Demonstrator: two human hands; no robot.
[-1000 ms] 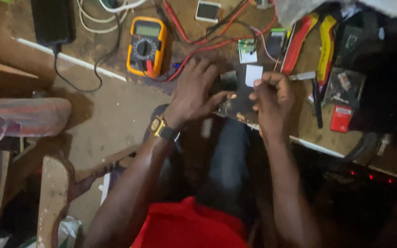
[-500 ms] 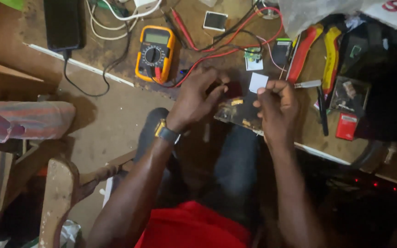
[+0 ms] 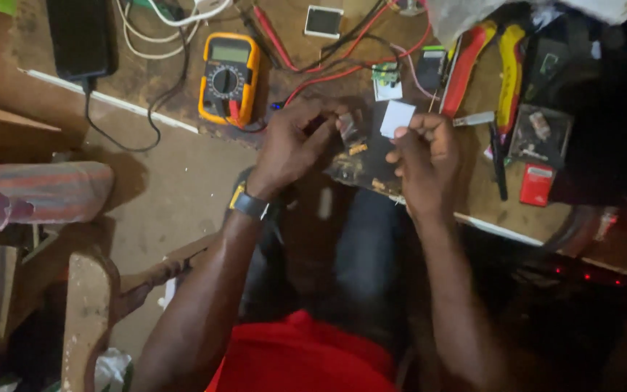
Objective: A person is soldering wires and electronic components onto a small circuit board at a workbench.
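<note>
My left hand (image 3: pixel 295 141) pinches a small grey component (image 3: pixel 347 127) between thumb and fingers, just above a dark circuit board (image 3: pixel 361 163) that rests at the near edge of the wooden bench (image 3: pixel 183 87). My right hand (image 3: pixel 426 160) holds a small white square piece (image 3: pixel 396 118) at its fingertips and lies over the board's right side, hiding part of it. A watch with a yellow edge (image 3: pixel 248 205) is on my left wrist.
A yellow multimeter (image 3: pixel 228 76) with red and black leads lies left of the hands. A black phone (image 3: pixel 81 36) with cable sits at far left. Red and yellow handled pliers (image 3: pixel 488 65), a small red box (image 3: pixel 536 183) and small parts lie to the right.
Both hands have lifted slightly off the board and parted. The white piece now shows at my right fingertips and the grey component in my left. The view has shifted a little.
</note>
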